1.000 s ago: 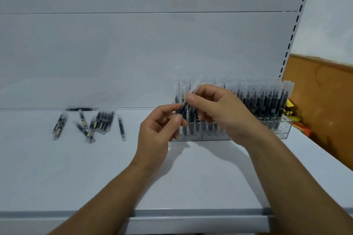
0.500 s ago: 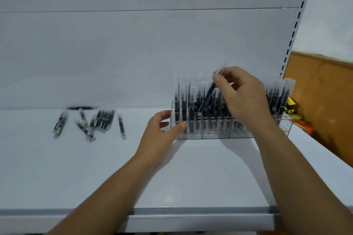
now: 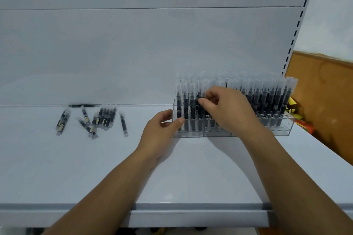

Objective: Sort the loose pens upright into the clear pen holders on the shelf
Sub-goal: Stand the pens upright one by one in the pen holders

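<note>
A clear pen holder point(image 3: 283, 131) stands at the back right of the white shelf, packed with several upright black pens point(image 3: 267, 99) in clear caps. My right hand point(image 3: 229, 112) reaches into its left part and pinches one black pen point(image 3: 200, 109) standing among the others. My left hand point(image 3: 162, 131) holds the holder's left front corner, thumb on the front wall and fingers round the side. Several loose pens point(image 3: 104, 118) lie flat on the shelf to the left, with a single pen point(image 3: 123, 124) nearest the holder.
The white shelf point(image 3: 191, 173) ends in a grey front lip point(image 3: 172, 208). A perforated upright point(image 3: 298, 25) and a wooden panel point(image 3: 324, 105) bound the right side. Colourful packets point(image 3: 301, 123) lie behind the holder's right end.
My right hand carried the pen from my left hand up over the holder and has lowered it among the upright pens. My left hand let go and moved to the holder's left corner.
</note>
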Motion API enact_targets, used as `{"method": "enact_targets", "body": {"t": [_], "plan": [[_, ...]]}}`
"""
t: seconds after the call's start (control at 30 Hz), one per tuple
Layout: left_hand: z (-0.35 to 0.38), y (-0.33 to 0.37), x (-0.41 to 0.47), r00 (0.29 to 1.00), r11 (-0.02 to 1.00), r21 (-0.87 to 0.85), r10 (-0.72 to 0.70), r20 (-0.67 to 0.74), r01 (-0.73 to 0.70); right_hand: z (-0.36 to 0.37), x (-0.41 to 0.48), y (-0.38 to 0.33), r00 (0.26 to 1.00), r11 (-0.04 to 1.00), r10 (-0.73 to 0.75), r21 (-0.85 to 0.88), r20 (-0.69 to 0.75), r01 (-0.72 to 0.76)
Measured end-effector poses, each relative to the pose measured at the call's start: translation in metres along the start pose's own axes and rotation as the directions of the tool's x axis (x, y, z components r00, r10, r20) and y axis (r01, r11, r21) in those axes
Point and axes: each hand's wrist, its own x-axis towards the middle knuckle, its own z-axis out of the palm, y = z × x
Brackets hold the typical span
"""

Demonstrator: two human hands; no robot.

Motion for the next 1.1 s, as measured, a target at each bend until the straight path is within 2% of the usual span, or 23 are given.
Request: {"method": "enact_targets", "body": {"t": [0.23, 0.37, 0.43, 0.53, 0.6, 0.67, 0.77, 0.93, 1.1], "plan": [[-0.004, -0.003, -0.001, 1.000, 1.000, 0.002, -0.017, 0.014, 0.017, -0.006, -0.004, -0.004, 0.999, 0.999, 0.032, -0.005, 0.026, -0.031], [-0.021, 0.006, -0.003, 0.999, 0.998, -0.055, 0.012, -0.031, -0.014, -0.020, -0.011, -0.012, 0.993, 0.974, 0.099, -0.210, 0.065, -0.083], [-0.044, 0.008, 0.000, 0.998, 0.999, -0.015, 0.039, -0.053, -0.040, -0.023, -0.017, -0.028, 0.994, 0.960, 0.067, -0.278, 0.083, -0.042], [-0.093, 0.003, 0.003, 0.988, 0.991, 0.118, 0.075, -0.134, -0.059, -0.005, -0.031, -0.066, 0.968, 0.970, -0.064, -0.214, 0.242, 0.117], [-0.127, -0.006, 0.007, 0.971, 0.950, 0.307, 0.116, -0.211, -0.047, 0.022, -0.036, -0.090, 0.912, 0.959, -0.180, -0.142, 0.368, 0.246], [-0.155, -0.013, 0.011, 0.967, 0.867, 0.498, 0.130, -0.217, -0.005, 0.053, -0.032, -0.110, 0.842, 0.942, -0.265, -0.061, 0.469, 0.330], [-0.177, -0.020, 0.021, 0.989, 0.752, 0.659, 0.089, -0.115, 0.009, 0.102, -0.008, -0.131, 0.778, 0.932, -0.306, 0.007, 0.549, 0.361], [-0.181, -0.032, 0.042, 0.985, 0.629, 0.759, 0.082, 0.153, -0.170, 0.157, 0.020, -0.137, 0.776, 0.925, -0.264, -0.079, 0.572, 0.373], [-0.177, -0.039, 0.057, 0.967, 0.546, 0.805, 0.044, 0.251, -0.234, 0.163, 0.018, -0.127, 0.816, 0.931, -0.254, -0.098, 0.519, 0.351]]}}
